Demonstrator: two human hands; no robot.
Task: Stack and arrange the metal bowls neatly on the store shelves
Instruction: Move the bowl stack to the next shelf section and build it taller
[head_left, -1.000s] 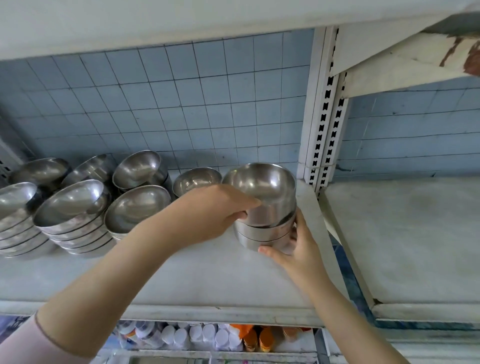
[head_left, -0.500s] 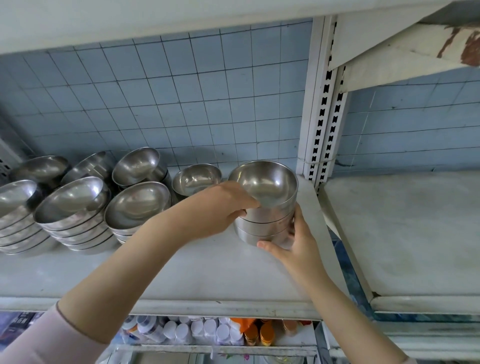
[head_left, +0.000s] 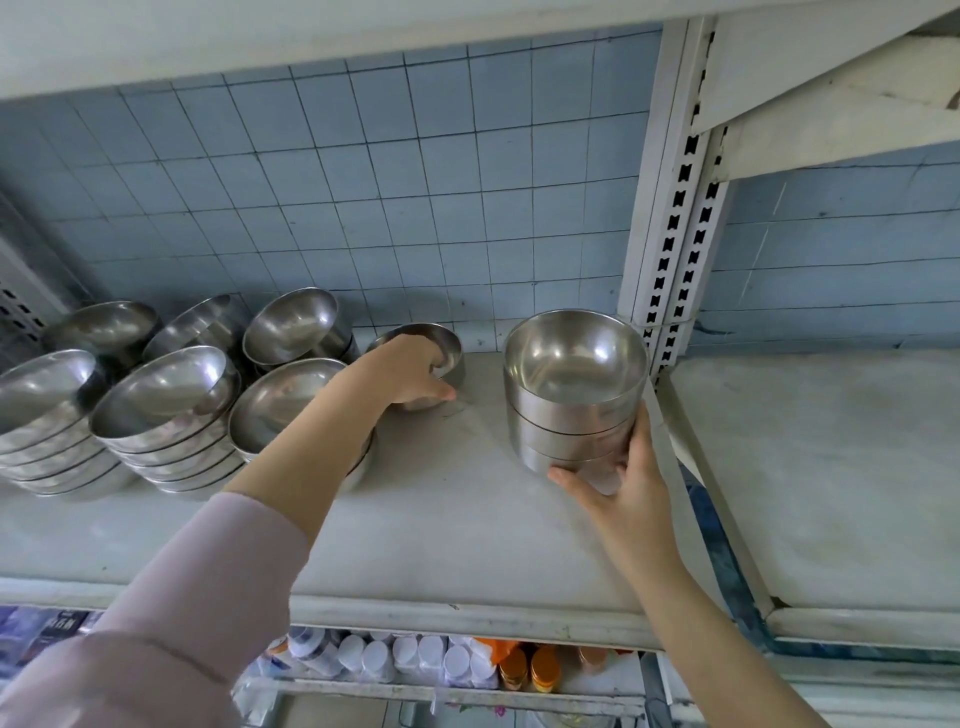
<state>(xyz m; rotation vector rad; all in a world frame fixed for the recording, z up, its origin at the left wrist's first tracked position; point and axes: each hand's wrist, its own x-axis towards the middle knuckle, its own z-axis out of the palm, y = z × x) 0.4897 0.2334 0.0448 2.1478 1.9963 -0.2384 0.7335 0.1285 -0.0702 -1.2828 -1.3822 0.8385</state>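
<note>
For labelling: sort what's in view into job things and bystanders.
Job: stack of straight-sided steel bowls, right hand holding it; single small steel bowl, left hand gripping it; tilted stacks of wide steel bowls.
Bystanders: white-capped bottles, orange-lidded jars below; blue tiled wall.

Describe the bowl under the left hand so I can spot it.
On the shelf against the blue tiled wall, look between the leaning bowl stacks and the upright three-bowl stack. The small steel bowl there is the only one unstacked.
</note>
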